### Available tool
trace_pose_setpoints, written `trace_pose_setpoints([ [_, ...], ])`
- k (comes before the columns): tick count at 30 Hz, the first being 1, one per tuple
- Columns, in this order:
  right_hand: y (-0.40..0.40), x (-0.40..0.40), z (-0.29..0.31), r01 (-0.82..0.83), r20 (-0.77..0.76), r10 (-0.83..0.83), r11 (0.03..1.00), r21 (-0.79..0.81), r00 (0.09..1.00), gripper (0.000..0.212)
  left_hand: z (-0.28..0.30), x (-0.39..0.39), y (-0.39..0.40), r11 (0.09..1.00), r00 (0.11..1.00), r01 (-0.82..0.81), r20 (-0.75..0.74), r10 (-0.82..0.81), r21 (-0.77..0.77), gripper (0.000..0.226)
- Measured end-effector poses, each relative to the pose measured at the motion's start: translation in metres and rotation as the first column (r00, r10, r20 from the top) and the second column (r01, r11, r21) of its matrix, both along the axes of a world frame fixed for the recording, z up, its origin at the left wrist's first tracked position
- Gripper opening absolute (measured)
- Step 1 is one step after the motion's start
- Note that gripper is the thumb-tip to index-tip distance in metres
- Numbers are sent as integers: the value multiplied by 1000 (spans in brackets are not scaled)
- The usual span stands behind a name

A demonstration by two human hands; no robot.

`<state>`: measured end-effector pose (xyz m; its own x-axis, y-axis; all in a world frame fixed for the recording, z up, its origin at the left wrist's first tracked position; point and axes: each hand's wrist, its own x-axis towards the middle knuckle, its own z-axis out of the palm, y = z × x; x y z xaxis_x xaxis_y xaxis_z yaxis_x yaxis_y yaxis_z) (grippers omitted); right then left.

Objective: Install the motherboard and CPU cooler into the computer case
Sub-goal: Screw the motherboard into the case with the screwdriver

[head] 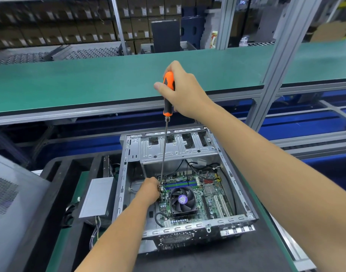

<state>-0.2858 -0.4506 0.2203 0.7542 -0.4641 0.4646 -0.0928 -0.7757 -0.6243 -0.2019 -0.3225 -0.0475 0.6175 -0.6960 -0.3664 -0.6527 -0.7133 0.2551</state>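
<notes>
Now the right hand (185, 91) grips the screwdriver (168, 93) upright while the left hand (149, 190) pinches near its tip, apparently steadying it at the motherboard (211, 193) corner, inside the case (236, 185) beside the cooler (183, 200).

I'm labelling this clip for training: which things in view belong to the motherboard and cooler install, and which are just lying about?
In use: screwdriver gripped by right hand; left hand at its tip; motherboard; CPU cooler; computer case.

Lying about: power supply beside the case; grey side panel; stacked cartons.
</notes>
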Motion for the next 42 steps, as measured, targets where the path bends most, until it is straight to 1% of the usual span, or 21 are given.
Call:
trace_pose_setpoints([
  [4, 3, 2, -5, -20, -22, 21, 999, 29, 1000, 28, 2, 0, 1, 1000, 1000, -12, -15, 12, -4, 20],
  [8, 6, 4, -4, -24, -38, 25, 999, 41, 999, 31, 4, -3, 2, 998, 999, -29, -33, 28, -48, 22],
  [10, 6, 5, -3, -26, -37, 28, 998, 49, 999, 32, 6, -4, 3, 997, 1000, -20, -20, 18, -79, 14],
  [13, 6, 6, 1, -30, -28, 32, 998, 55, 999, 30, 9, -6, 5, 991, 999, -49, -18, 47, -126, 20],
  [14, 6, 7, 2, -30, -23, 31, 998, 49, 999, 30, 10, -6, 5, 990, 998, -54, -21, 52, -130, 18],
  [16, 6, 7, 4, -30, -13, 31, 999, 39, 999, 29, 11, -7, 6, 989, 998, -62, -36, 57, -132, 14],
  [24, 7, 6, 9, -27, 15, 27, 1000, 9, 1000, 29, 6, -4, 5, 989, 996, -70, -62, 63, -129, 20],
  [31, 5, 1, 11, -24, 34, 24, 1000, -15, 999, 28, 10, -4, 6, 995, 1000, -20, -16, 19, -94, 16],
  [35, 7, 0, 13, -29, 45, 30, 999, -17, 999, 28, 11, -3, 9, 994, 1000, -6, 18, 8, -107, 22],
  [38, 9, -1, 15, -33, 66, 34, 999, -18, 997, 30, 16, -2, 11, 983, 1000, 0, 30, 6, -185, 19],
  [42, 11, 2, 26, -29, 164, 23, 999, 32, 986, 30, 31, 3, 14, 909, 997, 44, -46, -69, -414, 14],
])
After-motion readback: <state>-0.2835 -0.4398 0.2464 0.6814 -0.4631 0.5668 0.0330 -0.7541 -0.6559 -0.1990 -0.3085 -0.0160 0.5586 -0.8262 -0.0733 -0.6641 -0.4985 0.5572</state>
